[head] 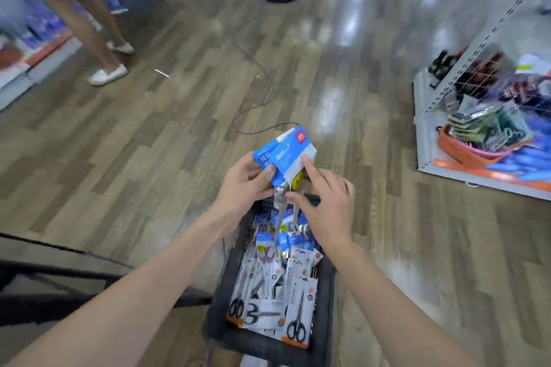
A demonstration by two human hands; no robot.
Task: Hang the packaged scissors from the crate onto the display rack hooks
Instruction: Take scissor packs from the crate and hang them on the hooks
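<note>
display rack [477, 48] blurred, perhaps cut off right

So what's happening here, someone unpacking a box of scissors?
A person stands over a dark crate full of packaged scissors. The left hand holds blue-carded scissors above the crate, blades hanging down. The right hand touches the pack, with one finger on the card and another at the pivot. None has been hung yet: the display rack stands apart at the right. Another person stands at the far left.
</note>
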